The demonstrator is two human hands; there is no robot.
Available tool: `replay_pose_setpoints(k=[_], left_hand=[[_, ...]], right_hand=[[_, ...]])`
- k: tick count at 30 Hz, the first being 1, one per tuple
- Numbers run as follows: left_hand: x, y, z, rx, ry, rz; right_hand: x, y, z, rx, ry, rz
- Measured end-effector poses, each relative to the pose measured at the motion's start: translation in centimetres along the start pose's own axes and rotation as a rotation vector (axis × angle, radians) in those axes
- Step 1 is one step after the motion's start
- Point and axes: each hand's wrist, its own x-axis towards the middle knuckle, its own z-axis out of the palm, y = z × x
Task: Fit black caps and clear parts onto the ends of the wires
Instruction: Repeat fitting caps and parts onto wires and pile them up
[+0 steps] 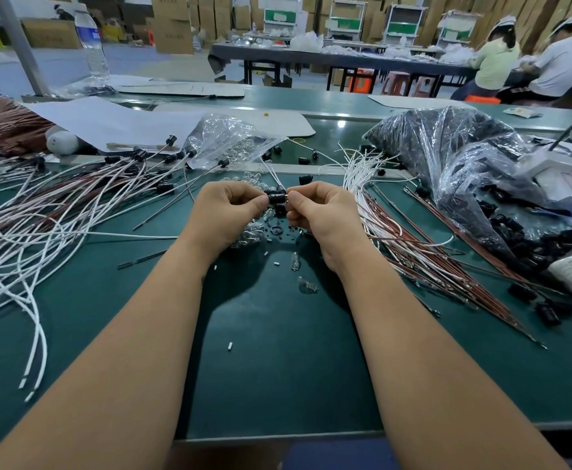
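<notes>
My left hand (227, 208) pinches a black cap (277, 198) at the middle of the green table. My right hand (319, 208) pinches the cap's other end, where a small clear part shows at the fingertips. A thin white wire (271, 171) runs from the cap away from me. Loose clear parts (254, 230) and small black bits lie under my hands. Wires with black caps fitted (115, 171) fan out on the left. A bundle of bare white and brown wires (389, 218) lies on the right.
A clear bag of clear parts (230, 137) lies behind my hands. A large plastic bag of black caps (464, 164) fills the right side, with a white device (569, 178) beyond it. A water bottle (91, 45) stands far left. Two people sit at a far table.
</notes>
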Motion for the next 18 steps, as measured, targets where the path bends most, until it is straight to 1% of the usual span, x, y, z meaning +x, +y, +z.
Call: replay_pose_setpoints(k=[5,13,15,18], left_hand=[[0.0,-0.1,-0.1,0.027,-0.006,-0.006],[0.2,0.0,0.0,0.009,0.011,-0.051],[0.2,0.1,0.1,0.015,0.015,-0.041],[0.2,0.2,0.1,-0.001,0.065,-0.030]], right_hand=[[0.0,0.3,0.0,-0.005,-0.043,-0.019],[0.0,0.0,0.1,-0.018,-0.043,-0.033],[-0.1,-0.4,0.3,-0.043,-0.009,-0.056],[0.0,-0.7,0.2,-0.132,0.136,-0.103]])
